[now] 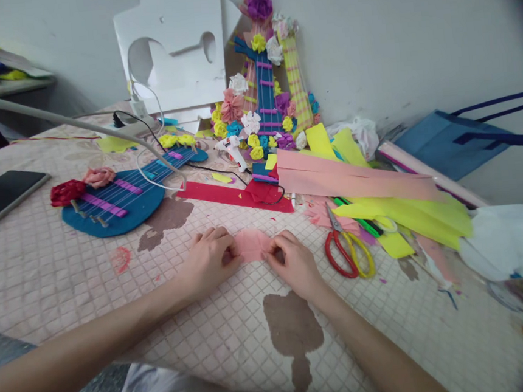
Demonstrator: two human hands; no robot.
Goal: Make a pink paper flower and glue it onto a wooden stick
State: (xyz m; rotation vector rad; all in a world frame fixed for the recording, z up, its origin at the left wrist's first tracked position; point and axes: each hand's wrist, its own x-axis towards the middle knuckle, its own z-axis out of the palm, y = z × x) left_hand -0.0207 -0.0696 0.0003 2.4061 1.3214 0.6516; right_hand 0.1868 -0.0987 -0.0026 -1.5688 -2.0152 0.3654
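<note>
A small pink piece of felt or paper (pixel 252 244) lies on the checked tablecloth (pixel 67 274) in front of me. My left hand (pixel 209 256) pinches its left edge with curled fingers. My right hand (pixel 292 260) grips its right edge the same way. Both hands rest on the cloth with the pink piece stretched between them.
Red-and-yellow scissors (pixel 349 250) lie just right of my right hand. Pink (pixel 347 179) and yellow (pixel 409 213) sheets pile up at the right. A blue felt guitar (pixel 124 199) lies at left, a phone (pixel 0 197) farther left. A white glue gun (pixel 234 149) and flower-covered guitars (pixel 266 98) stand behind.
</note>
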